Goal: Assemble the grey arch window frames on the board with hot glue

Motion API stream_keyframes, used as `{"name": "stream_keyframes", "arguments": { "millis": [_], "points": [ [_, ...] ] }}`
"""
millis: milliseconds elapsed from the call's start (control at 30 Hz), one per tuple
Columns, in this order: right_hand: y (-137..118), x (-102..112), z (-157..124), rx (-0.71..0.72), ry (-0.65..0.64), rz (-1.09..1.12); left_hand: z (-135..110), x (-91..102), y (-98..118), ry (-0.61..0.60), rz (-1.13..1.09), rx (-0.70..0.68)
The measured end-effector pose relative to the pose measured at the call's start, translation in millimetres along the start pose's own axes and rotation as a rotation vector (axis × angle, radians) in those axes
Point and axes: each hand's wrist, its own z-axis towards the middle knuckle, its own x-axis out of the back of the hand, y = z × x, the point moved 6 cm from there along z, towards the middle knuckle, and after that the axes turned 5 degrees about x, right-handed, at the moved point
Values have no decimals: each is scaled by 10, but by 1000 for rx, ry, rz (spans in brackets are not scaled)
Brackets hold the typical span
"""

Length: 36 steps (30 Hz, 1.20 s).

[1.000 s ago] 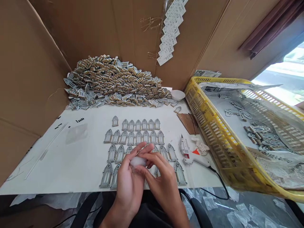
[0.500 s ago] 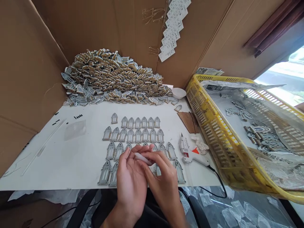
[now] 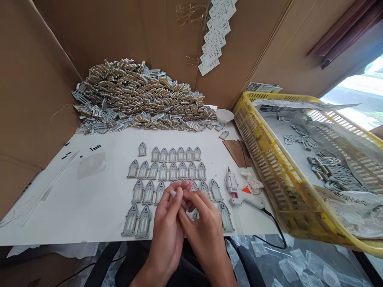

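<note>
My left hand point(image 3: 168, 227) and my right hand point(image 3: 203, 223) meet over the near edge of a white sheet point(image 3: 98, 191). Together they pinch a small pale strip point(image 3: 176, 197) between the fingertips, both hands closed on it. Under and around them lie rows of grey arch-shaped window pieces point(image 3: 172, 169) laid flat on the sheet. Some pieces in the near rows are hidden by my hands.
A big heap of the same arch pieces point(image 3: 137, 97) is piled against the cardboard back wall. A white glue gun point(image 3: 239, 193) with a black cord lies right of the rows. A yellow basket point(image 3: 269, 167) with more parts stands at the right. A small white bowl point(image 3: 224, 116) sits behind.
The pale wad seen between my fingers a second ago now shows as a thin strip, pinched tighter. My hands stay in the same place; the view has shifted slightly.
</note>
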Motion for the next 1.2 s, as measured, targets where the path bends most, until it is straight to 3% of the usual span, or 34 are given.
{"name": "stream_keyframes", "arguments": {
  "millis": [133,300,467,600,833,1033,1200],
  "points": [
    [-5,-16,19,29,-7,50,21,28,12,-9,2,-9],
    [-52,-16,-11,137,96,-60,24,26,1,-46,19,36],
    [-40,-39,-4,91,53,-7,27,64,21,-37,-1,25],
    [-97,-10,-39,168,111,-123,2,49,-7,-51,-48,34],
    [-115,-32,-115,175,198,-186,-46,3,36,-82,159,-13],
    [-42,-63,-78,151,80,-175,99,111,42,-25,28,98],
    [70,23,24,38,-181,139,172,182,125,-55,37,155]
  ]
}}
